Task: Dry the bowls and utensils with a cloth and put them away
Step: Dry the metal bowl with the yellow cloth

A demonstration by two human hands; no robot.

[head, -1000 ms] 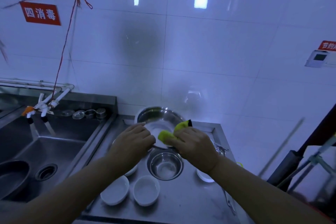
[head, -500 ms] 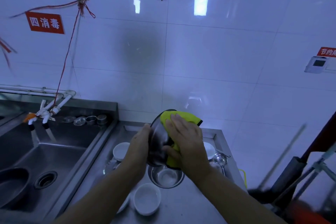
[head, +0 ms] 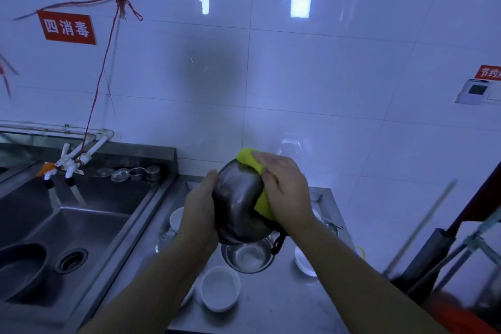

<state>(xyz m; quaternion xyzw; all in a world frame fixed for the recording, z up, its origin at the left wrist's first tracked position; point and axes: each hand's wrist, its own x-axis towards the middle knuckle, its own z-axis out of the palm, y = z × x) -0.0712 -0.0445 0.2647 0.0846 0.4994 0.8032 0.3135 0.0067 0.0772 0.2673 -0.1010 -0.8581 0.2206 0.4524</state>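
Note:
I hold a large steel bowl (head: 237, 206) up on its side above the counter, its outer base facing me. My left hand (head: 200, 214) grips its left rim. My right hand (head: 284, 192) presses a yellow cloth (head: 250, 161) flat against the bowl's right side, fingers fairly straight. Below them a smaller steel bowl (head: 248, 256) stands on the steel counter (head: 284, 304). White bowls sit around it: one in front (head: 219, 287), one at the right (head: 305, 263), one behind my left hand (head: 175, 218). A steel ladle (head: 332, 226) lies at the right.
A deep steel sink (head: 76, 225) with a drain (head: 70, 260) and a dark pan (head: 19, 268) lies to the left. White taps (head: 70, 163) hang over it. Small steel lids and cups (head: 132, 173) line its back ledge. Dark poles (head: 439, 249) lean at the right.
The large steel bowl came up off the counter and was turned on its side. My right hand slid the yellow cloth from inside the bowl onto its outer wall, then further right.

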